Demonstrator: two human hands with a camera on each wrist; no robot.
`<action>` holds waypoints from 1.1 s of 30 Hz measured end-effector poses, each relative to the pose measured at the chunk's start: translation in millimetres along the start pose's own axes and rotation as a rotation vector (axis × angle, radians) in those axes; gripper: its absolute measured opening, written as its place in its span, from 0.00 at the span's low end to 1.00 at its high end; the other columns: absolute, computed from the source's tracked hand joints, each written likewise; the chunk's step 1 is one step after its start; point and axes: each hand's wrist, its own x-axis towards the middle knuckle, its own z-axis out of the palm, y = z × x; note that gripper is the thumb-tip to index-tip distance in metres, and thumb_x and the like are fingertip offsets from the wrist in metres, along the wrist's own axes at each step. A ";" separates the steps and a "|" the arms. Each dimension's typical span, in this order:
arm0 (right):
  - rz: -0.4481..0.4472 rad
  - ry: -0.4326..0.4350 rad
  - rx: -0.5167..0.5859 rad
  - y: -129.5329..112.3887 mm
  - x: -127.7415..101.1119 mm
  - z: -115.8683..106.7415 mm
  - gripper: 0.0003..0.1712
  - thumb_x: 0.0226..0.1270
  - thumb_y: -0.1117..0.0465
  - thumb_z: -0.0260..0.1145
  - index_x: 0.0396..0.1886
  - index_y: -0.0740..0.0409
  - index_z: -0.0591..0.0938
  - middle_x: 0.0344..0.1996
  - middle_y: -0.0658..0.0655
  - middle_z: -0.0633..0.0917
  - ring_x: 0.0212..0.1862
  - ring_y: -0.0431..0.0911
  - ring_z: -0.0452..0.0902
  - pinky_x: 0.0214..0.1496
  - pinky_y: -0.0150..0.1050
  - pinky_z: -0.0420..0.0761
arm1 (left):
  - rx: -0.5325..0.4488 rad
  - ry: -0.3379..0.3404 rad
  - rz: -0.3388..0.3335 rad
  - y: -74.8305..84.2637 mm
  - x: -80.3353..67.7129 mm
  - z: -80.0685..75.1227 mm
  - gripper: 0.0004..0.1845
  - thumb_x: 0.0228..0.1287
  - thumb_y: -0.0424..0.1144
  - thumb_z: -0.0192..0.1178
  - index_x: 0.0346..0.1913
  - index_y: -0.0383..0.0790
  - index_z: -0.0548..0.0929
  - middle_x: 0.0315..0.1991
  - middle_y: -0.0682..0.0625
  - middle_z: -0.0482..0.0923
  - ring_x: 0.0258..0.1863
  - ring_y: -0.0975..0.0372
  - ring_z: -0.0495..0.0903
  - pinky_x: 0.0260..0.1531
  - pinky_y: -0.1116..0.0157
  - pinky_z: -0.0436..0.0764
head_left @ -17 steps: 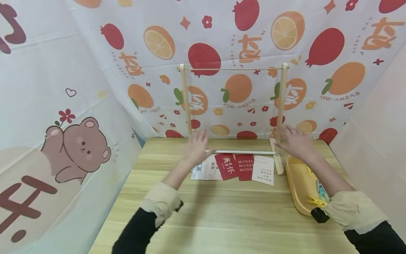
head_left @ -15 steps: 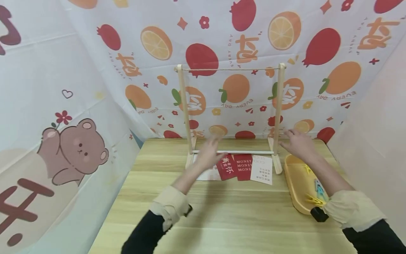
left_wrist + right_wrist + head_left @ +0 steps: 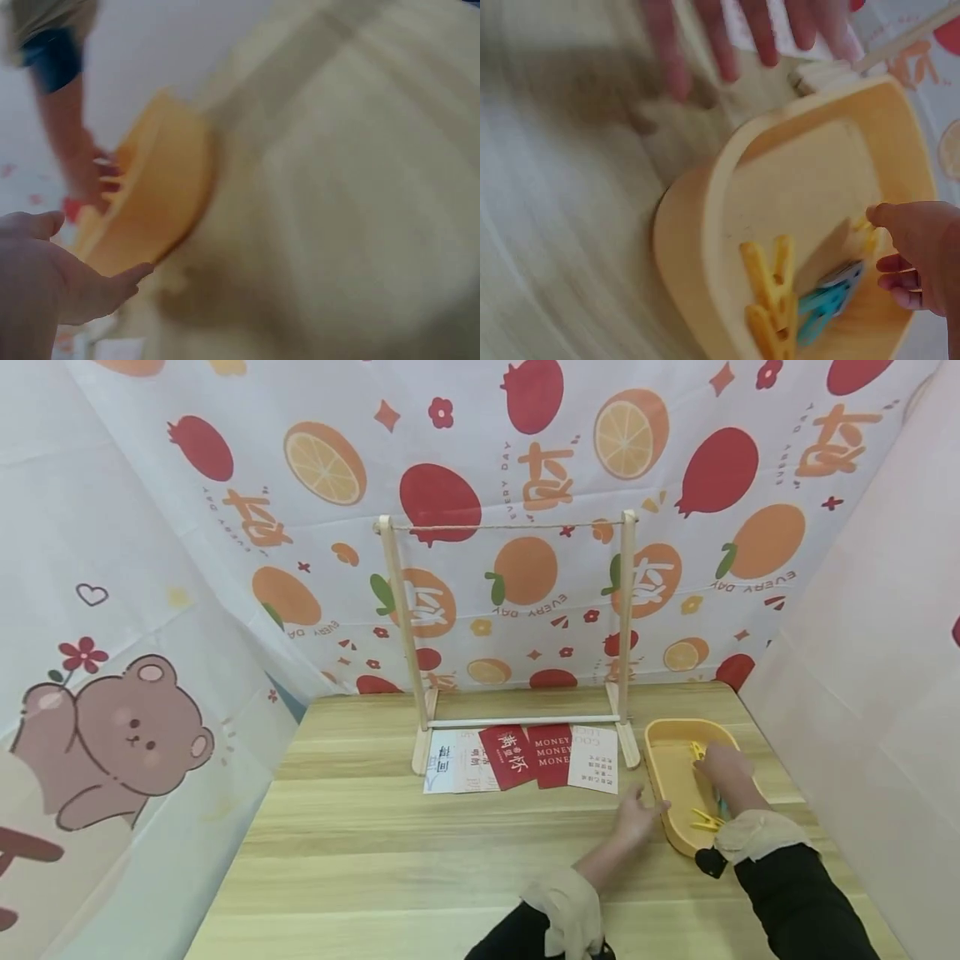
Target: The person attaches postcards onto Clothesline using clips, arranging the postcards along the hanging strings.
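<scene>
My right hand (image 3: 726,770) reaches down into the yellow plastic tray (image 3: 656,777). Its fingertips are right at a yellow clothespin (image 3: 866,234) near the far end; whether they pinch it I cannot tell. Another yellow clothespin (image 3: 772,289) lies nearer, beside a teal clothespin (image 3: 819,311), partly under a greyish one (image 3: 844,274). Just left of the tray is my left hand (image 3: 636,820), its fingers spread and nothing held; the left wrist view shows this hand (image 3: 75,281) with thumb and fingers apart, close to the tray's side wall.
Behind on the wooden table (image 3: 390,860) stands a wooden frame (image 3: 625,610) with a string (image 3: 510,527) across its top and a white rod (image 3: 525,722) low down. Red cards (image 3: 551,756) and white cards (image 3: 594,758) lie in a row before it. Printed cloth surrounds the table.
Both hands have left the wooden frame. My right hand has dropped into the tray, and my left hand has swept right and nearer to the tray's side. The head view has turned rightward.
</scene>
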 end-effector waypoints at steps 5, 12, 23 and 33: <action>0.008 0.006 0.011 8.4 -1.8 15.4 0.19 0.64 0.54 0.54 0.22 0.64 0.75 0.21 0.60 0.76 0.25 0.52 0.73 0.24 0.52 0.73 | 0.008 -0.044 0.004 -23.8 -10.0 16.9 0.30 0.56 0.35 0.64 0.60 0.28 0.66 0.57 0.34 0.67 0.58 0.46 0.65 0.57 0.53 0.65; 0.033 0.028 -0.004 13.5 2.4 25.1 0.17 0.64 0.58 0.55 0.27 0.70 0.77 0.25 0.66 0.79 0.29 0.59 0.77 0.28 0.56 0.76 | -0.093 -0.103 0.057 -31.7 -12.2 23.2 0.26 0.60 0.29 0.60 0.61 0.29 0.67 0.55 0.40 0.71 0.53 0.53 0.73 0.48 0.64 0.75; 0.075 0.048 0.037 8.6 0.7 26.5 0.27 0.64 0.46 0.55 0.20 0.67 0.75 0.18 0.61 0.75 0.23 0.53 0.72 0.21 0.48 0.73 | -0.187 -0.094 0.004 -25.6 -11.7 28.9 0.25 0.60 0.25 0.58 0.61 0.30 0.67 0.52 0.40 0.73 0.39 0.58 0.79 0.36 0.56 0.81; -0.008 0.210 0.122 0.1 4.0 27.2 0.29 0.62 0.53 0.57 0.46 0.80 0.67 0.41 0.76 0.69 0.37 0.66 0.73 0.32 0.56 0.75 | -0.156 -0.080 -0.005 -22.5 -11.7 28.0 0.28 0.58 0.26 0.60 0.62 0.30 0.66 0.57 0.40 0.70 0.42 0.57 0.78 0.37 0.60 0.81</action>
